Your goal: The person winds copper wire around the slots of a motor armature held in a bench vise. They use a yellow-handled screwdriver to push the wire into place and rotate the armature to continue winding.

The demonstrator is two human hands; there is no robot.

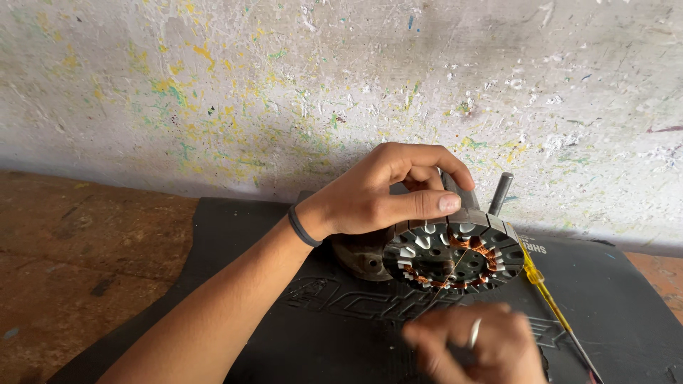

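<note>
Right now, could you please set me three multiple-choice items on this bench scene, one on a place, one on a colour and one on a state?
1. Where does the screwdriver lie?
A. On the black mat, right of the stator
B. On the bare wooden bench
C. Leaning against the wall

2. What colour is the wire wound in the stator?
A. Blue
B. Copper orange
C. White

3. What is the left hand doing?
A. Lying flat on the mat
B. Holding the screwdriver
C. Gripping the stator's upper edge

Answers: 1 A, its yellow handle rests on the mat beside the stator. 2 B, orange coils show in the slots. 3 C, thumb and fingers close over the rim while the right hand is blurred in front.
</note>
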